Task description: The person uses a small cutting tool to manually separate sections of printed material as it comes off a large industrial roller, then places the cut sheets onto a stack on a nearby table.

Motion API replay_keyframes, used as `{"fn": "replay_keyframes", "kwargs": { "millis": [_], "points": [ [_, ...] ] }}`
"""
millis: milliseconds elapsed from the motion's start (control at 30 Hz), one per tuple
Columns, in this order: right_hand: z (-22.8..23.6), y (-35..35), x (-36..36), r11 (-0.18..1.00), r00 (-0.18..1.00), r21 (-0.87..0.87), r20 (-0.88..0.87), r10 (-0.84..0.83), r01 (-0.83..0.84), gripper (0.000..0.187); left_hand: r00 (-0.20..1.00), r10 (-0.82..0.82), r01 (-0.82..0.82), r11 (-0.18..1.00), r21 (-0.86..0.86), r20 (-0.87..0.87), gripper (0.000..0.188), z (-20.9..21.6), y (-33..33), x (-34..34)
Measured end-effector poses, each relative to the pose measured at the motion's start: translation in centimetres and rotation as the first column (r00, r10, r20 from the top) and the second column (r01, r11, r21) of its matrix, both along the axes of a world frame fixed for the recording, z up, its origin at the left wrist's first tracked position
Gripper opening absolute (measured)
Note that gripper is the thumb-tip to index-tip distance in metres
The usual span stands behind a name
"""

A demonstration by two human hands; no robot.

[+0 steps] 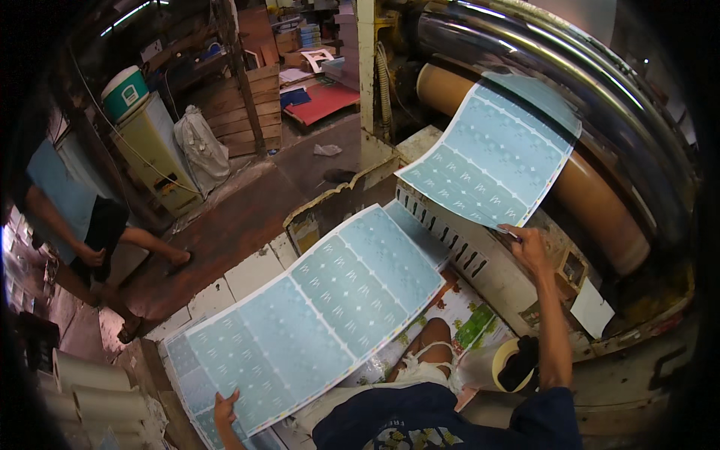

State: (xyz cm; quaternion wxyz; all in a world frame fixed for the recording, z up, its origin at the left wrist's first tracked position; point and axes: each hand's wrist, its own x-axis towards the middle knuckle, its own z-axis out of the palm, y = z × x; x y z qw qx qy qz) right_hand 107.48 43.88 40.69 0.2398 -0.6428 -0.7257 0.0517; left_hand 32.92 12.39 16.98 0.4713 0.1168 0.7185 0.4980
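My left hand (225,411) rests on the near corner of a large pale-blue printed sheet (315,315) that lies flat on a stack below me. My right hand (527,246) reaches up and pinches the lower corner of a second pale-blue printed sheet (495,154) that curves over the big metal cylinder (600,112) of a press. A slotted white metal bar (450,240) sits between the two sheets. My knee (427,341) shows under the flat sheet.
A brown roller (600,202) runs under the cylinder. Another person (82,225) stands at the left on the reddish floor. A pale yellow cabinet (154,154) with a green cooler, a white sack (201,146) and wooden crates (247,105) stand behind. White paper rolls (97,390) lie lower left.
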Motion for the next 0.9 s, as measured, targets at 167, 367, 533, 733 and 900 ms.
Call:
{"fn": "replay_keyframes", "kwargs": {
  "millis": [167,367,533,733,900],
  "points": [
    [-2.0,-1.2,-1.8,0.992,0.982,0.093,-0.162,0.094,-0.079,0.051,0.996,-0.004,-0.007,0.993,0.119,0.092,0.053,-5.9,8.2,4.6],
    [-2.2,-3.2,-2.7,0.984,0.963,0.091,-0.21,0.169,-0.153,0.056,0.999,-0.018,0.015,0.995,0.098,0.028,0.053,-11.8,16.2,8.6],
    [-2.2,-4.4,-4.8,0.986,0.939,0.056,-0.299,0.168,-0.158,0.054,0.994,0.02,-0.006,0.992,0.128,-0.103,0.056,-12.6,19.6,8.8],
    [-2.5,-6.6,-5.0,0.991,0.951,0.001,-0.282,0.13,-0.136,0.053,0.647,-0.229,0.216,0.97,-0.112,-0.727,0.091,-5.5,21.0,15.7],
    [-2.7,-6.9,-10.1,0.982,0.923,-0.002,-0.341,0.178,-0.19,0.055,0.286,-0.683,-0.04,0.693,-0.72,-0.673,0.149,-10.3,15.6,16.0]
  ]
}}
